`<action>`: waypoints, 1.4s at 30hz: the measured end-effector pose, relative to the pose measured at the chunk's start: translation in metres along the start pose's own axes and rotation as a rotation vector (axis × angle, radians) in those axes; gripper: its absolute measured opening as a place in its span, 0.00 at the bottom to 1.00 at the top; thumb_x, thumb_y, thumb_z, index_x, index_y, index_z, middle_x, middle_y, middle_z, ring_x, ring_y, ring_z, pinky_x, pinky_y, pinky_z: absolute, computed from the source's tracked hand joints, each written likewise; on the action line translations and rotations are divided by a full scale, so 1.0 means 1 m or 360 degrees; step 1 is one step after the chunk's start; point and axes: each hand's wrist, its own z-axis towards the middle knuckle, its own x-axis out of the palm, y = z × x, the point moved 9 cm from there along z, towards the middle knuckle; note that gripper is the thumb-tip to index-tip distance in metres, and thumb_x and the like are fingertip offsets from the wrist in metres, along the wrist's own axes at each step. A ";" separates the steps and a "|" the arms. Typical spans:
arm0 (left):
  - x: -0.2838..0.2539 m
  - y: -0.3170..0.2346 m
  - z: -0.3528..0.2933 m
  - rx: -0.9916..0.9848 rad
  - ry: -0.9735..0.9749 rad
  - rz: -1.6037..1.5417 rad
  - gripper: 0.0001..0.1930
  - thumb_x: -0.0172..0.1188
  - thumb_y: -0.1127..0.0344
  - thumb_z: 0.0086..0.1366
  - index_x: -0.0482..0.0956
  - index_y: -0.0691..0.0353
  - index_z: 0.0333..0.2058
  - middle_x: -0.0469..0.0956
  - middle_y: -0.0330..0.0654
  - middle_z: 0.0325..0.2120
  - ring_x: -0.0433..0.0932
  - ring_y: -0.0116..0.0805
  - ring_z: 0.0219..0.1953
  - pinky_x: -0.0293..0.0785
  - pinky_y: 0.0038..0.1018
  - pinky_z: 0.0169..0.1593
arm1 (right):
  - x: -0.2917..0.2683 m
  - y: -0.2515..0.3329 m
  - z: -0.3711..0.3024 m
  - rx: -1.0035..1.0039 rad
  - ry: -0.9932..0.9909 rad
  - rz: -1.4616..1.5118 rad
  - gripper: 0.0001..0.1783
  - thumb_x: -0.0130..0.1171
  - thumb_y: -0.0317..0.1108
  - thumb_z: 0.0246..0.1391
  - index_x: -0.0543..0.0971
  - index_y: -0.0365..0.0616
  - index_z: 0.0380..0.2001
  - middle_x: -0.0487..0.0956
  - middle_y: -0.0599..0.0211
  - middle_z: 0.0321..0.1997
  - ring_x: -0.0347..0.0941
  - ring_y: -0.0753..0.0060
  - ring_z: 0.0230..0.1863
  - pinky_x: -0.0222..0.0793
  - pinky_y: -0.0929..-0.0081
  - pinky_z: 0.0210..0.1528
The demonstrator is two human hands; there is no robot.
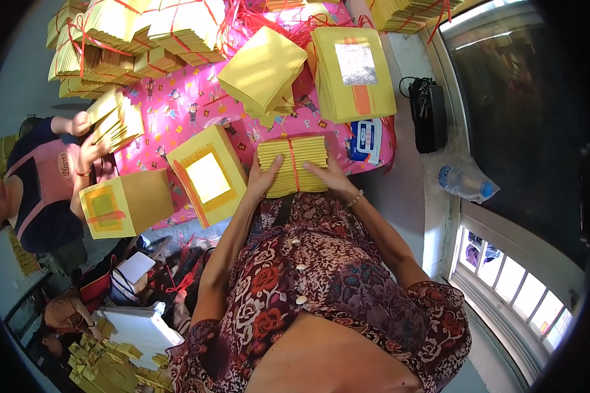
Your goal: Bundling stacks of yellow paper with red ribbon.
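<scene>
A bundle of folded yellow paper (311, 164) is at the table's near edge, in front of my body. A red string (294, 164) runs over its middle from far side to near side. My left hand (265, 177) grips the bundle's left end, thumb on top. At the right end my right hand (335, 179) grips it in the same way, a beaded bracelet on the wrist. The other fingers of both hands are mostly hidden. Left of the bundle stands a yellow paper stack (226, 164) with a white and orange patch on top.
Beyond lie a plain yellow stack (262, 69) and a large patterned stack (331, 72) on the pink tablecloth (170, 111). A blue-and-white packet (366, 141) is at right, near a plastic bottle (465, 182) and black bag (427, 114). At left, a co-worker's hands (88, 141) hold yellow paper.
</scene>
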 end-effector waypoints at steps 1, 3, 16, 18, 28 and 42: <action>0.001 0.000 0.000 -0.0003 0.0002 0.0002 0.34 0.63 0.62 0.59 0.55 0.65 0.59 0.71 0.46 0.49 0.71 0.34 0.50 0.69 0.27 0.51 | 0.002 0.001 0.003 -0.0045 0.0022 0.0002 0.33 0.62 0.37 0.52 0.61 0.37 0.57 0.72 0.58 0.52 0.67 0.69 0.53 0.64 0.71 0.55; -0.003 0.001 0.001 -0.0027 -0.0049 0.0113 0.32 0.63 0.63 0.59 0.57 0.65 0.57 0.71 0.46 0.48 0.71 0.34 0.49 0.69 0.26 0.51 | 0.005 0.006 0.006 -0.0090 0.0048 0.0011 0.33 0.63 0.37 0.51 0.61 0.37 0.57 0.72 0.57 0.52 0.67 0.69 0.53 0.64 0.71 0.55; -0.007 0.003 -0.002 0.0160 -0.0096 0.0111 0.32 0.62 0.59 0.60 0.59 0.68 0.57 0.73 0.47 0.46 0.73 0.32 0.47 0.69 0.25 0.50 | -0.024 -0.021 -0.010 -0.0002 -0.0517 -0.0405 0.43 0.70 0.52 0.39 0.66 0.31 0.50 0.73 0.46 0.49 0.69 0.55 0.53 0.64 0.66 0.53; -0.006 0.000 -0.004 0.0152 -0.0080 0.0227 0.33 0.62 0.58 0.60 0.59 0.69 0.57 0.73 0.47 0.46 0.73 0.32 0.47 0.69 0.25 0.50 | -0.024 -0.001 -0.016 0.0054 -0.0531 -0.0464 0.41 0.70 0.52 0.39 0.69 0.31 0.49 0.73 0.47 0.49 0.69 0.55 0.53 0.65 0.66 0.53; -0.008 0.014 -0.002 0.0075 -0.0098 0.0109 0.32 0.61 0.57 0.61 0.59 0.68 0.57 0.73 0.47 0.47 0.72 0.33 0.47 0.68 0.25 0.51 | -0.024 0.016 -0.022 0.0078 -0.0596 -0.0634 0.36 0.71 0.50 0.38 0.74 0.35 0.45 0.80 0.54 0.39 0.77 0.61 0.42 0.70 0.69 0.45; -0.009 0.000 -0.001 0.0275 0.0025 0.0444 0.34 0.58 0.54 0.62 0.55 0.69 0.59 0.72 0.49 0.48 0.71 0.36 0.50 0.65 0.28 0.53 | -0.017 0.009 -0.018 -0.0036 -0.0532 -0.0307 0.32 0.69 0.45 0.42 0.74 0.36 0.47 0.80 0.57 0.40 0.77 0.66 0.42 0.70 0.72 0.45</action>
